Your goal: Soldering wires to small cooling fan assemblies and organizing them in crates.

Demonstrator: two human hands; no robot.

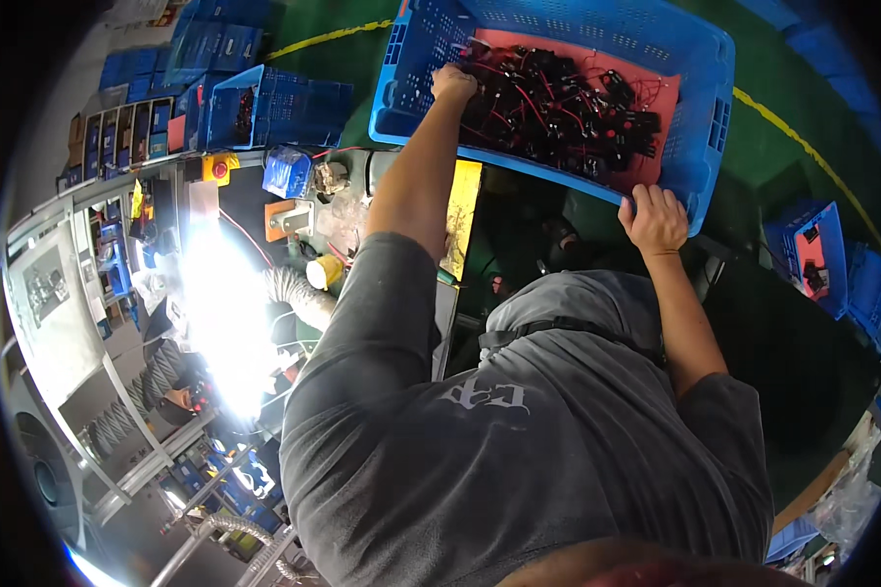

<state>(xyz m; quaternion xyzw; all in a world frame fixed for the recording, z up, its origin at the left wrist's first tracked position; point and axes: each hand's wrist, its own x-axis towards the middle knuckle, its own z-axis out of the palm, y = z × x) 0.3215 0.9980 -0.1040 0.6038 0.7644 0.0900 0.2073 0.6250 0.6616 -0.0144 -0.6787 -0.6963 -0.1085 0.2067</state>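
Note:
A large blue plastic crate (558,174) stands in front of me at the top of the view. Inside lies a tangled heap of small black parts with red wires (558,108), on a pinkish-red liner (661,117). My left hand (453,84) reaches over the near side into the crate's left end, beside the heap. Its fingers are mostly hidden behind the back of the hand, so what they hold, if anything, does not show. At the near right corner, my right hand (656,219) is closed over the crate's rim.
To the left, a workbench carries a bright lamp (220,323), a flexible duct (299,298) and a yellow switch box (220,168). More blue crates (303,112) stand at the upper left. A smaller blue bin (812,259) with black parts sits at the right on the green floor.

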